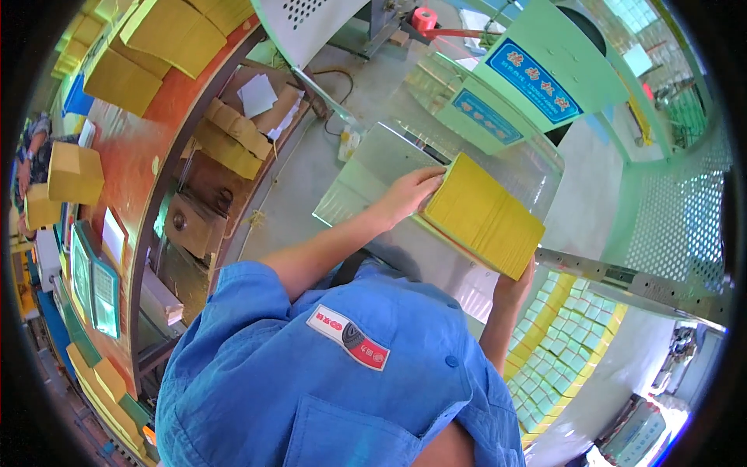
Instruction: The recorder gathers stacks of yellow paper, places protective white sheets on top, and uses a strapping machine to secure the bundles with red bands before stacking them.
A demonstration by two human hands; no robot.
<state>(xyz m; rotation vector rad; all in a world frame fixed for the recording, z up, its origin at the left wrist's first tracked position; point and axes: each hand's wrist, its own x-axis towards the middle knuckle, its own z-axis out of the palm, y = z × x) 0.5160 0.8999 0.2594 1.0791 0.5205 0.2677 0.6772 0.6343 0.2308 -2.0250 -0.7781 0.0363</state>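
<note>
A thick yellow stack of paper sheets point(484, 215) lies tilted on a clear, shiny machine table point(366, 167). My left hand point(408, 194) presses flat against the stack's near left side. My right hand point(520, 280) grips the stack's lower right corner from underneath, mostly hidden by the paper. Both bare forearms reach out from blue short sleeves. The stack sits in front of a green machine housing point(529, 86) with blue labels.
Below right stands a pile of sheets printed in green squares with yellow edges point(556, 342). A perforated metal guard point(677, 226) rises at the right. Left, a red-brown bench point(148, 148) holds yellow paper stacks point(124, 78) and cardboard boxes point(74, 173). Another person point(31, 152) sits at the far left.
</note>
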